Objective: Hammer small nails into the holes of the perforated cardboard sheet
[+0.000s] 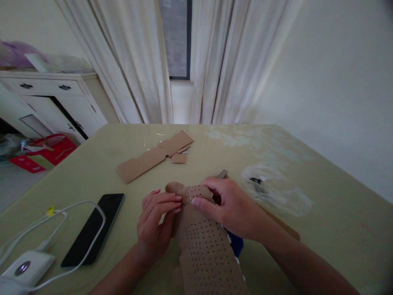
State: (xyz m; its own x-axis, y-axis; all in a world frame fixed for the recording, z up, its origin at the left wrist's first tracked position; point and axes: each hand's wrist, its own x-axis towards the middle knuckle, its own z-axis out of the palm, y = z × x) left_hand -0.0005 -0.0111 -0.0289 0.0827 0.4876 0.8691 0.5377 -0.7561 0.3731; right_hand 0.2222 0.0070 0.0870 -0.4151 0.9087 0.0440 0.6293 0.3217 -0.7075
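Observation:
A long brown sheet dotted with rows of small holes (208,254) runs from the bottom edge up between my hands, its far end bent over. My left hand (156,219) pinches the left side of that far end, fingertips pressed together. My right hand (231,207) grips the right side, thumb on top and the other fingers partly hidden behind it. A plain brown rounded flap (175,187) sticks out beyond my left fingertips. Beneath the sheet on the right a dark blue thing (236,245) shows in part. A flat grey tip (222,174) pokes out past my right knuckles.
Brown cardboard strips (156,156) lie farther back on the table. At right are a clear plastic bag (276,190) with a small black item and a brown strip-like edge (284,226) under my forearm. Left are a phone (95,229), white cable and white power bank (29,266).

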